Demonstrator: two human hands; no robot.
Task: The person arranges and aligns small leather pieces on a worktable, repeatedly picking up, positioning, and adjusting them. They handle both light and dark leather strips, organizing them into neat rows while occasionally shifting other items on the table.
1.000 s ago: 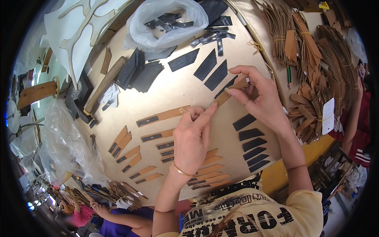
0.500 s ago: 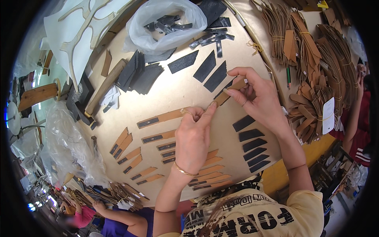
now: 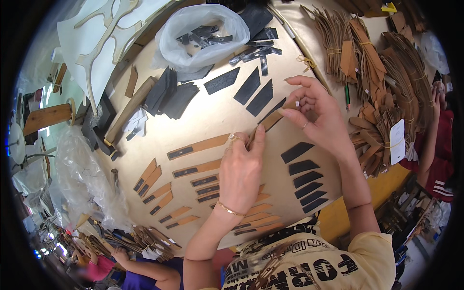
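Both my hands are on one brown leather strip point(image 3: 272, 120) that slants over the middle of the table. My left hand point(image 3: 240, 171) is closed on its lower end, with the index finger pressed along it. At the upper end, beside a small white tag, my right hand point(image 3: 321, 116) pinches the strip between thumb and index; its other fingers are partly curled. Under the strip's upper edge a narrow part of a black piece point(image 3: 277, 105) shows. Brown strips with dark inset patches point(image 3: 198, 167) lie in rows left of and below my left hand. Black slanted pieces point(image 3: 303, 166) form a column below my right hand.
A plastic bag point(image 3: 169, 46) of small black parts stands at the far side. Stacked black sheets point(image 3: 176, 96) and a wooden-handled tool point(image 3: 129, 110) lie left. Bundled brown strips point(image 3: 333, 48) fill the right side. Other people's arms point(image 3: 150, 274) show at the lower left and far right.
The fingers of my right hand have spread a little, the index finger lifting upward, with the strip still pinched. My left hand has shifted slightly right and nearer. The whole view has shifted slightly.
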